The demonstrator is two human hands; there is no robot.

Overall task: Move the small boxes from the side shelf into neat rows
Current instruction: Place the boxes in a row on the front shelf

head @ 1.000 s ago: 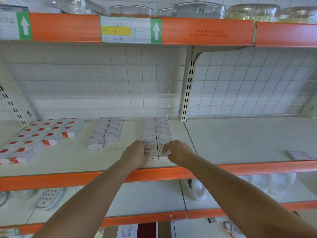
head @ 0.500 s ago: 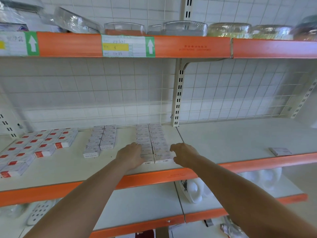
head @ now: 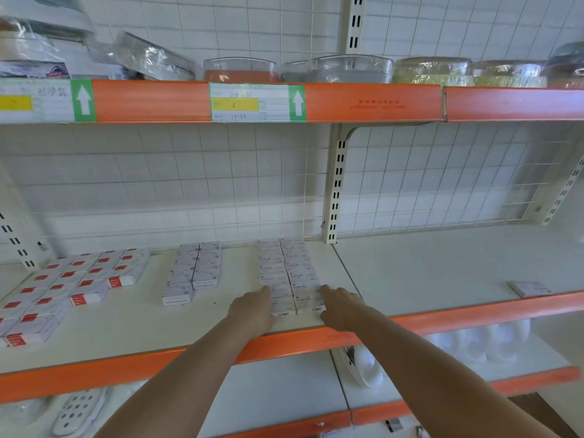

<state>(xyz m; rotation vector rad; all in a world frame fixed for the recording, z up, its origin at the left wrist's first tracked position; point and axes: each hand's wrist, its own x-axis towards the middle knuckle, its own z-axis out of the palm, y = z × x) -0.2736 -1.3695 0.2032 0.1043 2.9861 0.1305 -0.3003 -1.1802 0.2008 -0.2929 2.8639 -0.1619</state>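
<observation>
1. Two bare forearms reach in from below over the orange front edge of the middle shelf.
2. The left hand lies flat against the left flank of the staples rows, fingers straight and close together, touching the side of the nearest boxes.
3. The right hand mirrors it on the right flank, fingers stretched forward along the boxes, gripping nothing.
4. Those rows are two columns of small white boxes running from the shelf's front toward the wire back grid, packed side by side; "STAPLES" reads on several lids.
5. The front pair of boxes sits between the two hands, just short of the shelf lip.
6. To the left, well apart, stands a second double column, the clip boxes, its left column reaching nearer the front than its right.
7. Further left a wide block of red-label boxes spreads in slanting rows to the picture's edge.
8. On the right bay of the same shelf a lone box lies flat near the front edge, well apart from everything else.
9. The shelf above carries clear bowls wrapped in film, and a price tag with a green arrow is fixed to its orange rail.
10. Below, white dishes show under the right bay.
</observation>
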